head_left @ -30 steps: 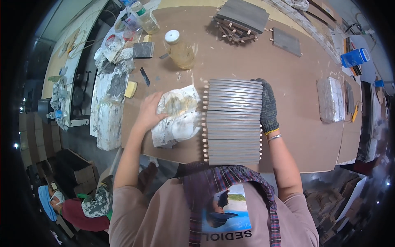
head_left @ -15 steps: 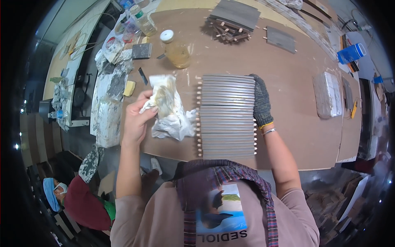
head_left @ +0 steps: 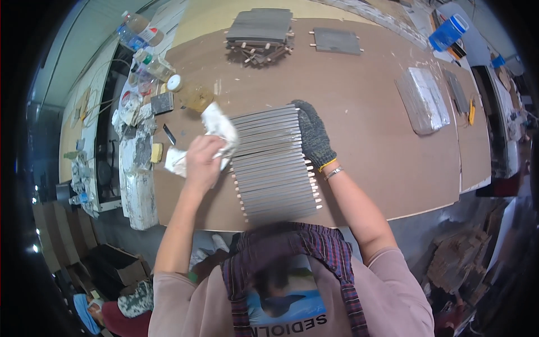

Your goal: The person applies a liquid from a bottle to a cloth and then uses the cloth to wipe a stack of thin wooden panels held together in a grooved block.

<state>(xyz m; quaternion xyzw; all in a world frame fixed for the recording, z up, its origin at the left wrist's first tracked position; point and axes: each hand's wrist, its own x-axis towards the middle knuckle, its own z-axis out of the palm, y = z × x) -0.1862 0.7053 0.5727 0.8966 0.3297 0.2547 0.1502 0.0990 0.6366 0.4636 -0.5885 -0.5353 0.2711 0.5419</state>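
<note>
A row of narrow grey panels (head_left: 275,174) lies side by side on the brown board, with pale wooden pegs jutting from both ends. My bare left hand (head_left: 205,163) is closed on a crumpled, stained white cloth (head_left: 222,129) at the row's left edge. The cloth reaches the far left panels; whether it presses on them I cannot tell. My right hand (head_left: 314,135), in a dark knitted glove with a yellow cuff edge, lies along the row's right side. Its fingertips bend round the far right corner; the thumb is hidden. Between some middle panels a thin slanting gap shows.
A white-capped jar of yellowish liquid (head_left: 197,98) stands beyond the cloth. Stacked grey panels (head_left: 259,28) and a single panel (head_left: 337,41) lie at the back. On the right sits a wrapped block (head_left: 422,101); to the left, a yellow sponge (head_left: 156,153).
My left hand has moved right and turned over, bringing the cloth up to the panels' left edge. The row now sits tilted in view; the right hand stays along its right side.
</note>
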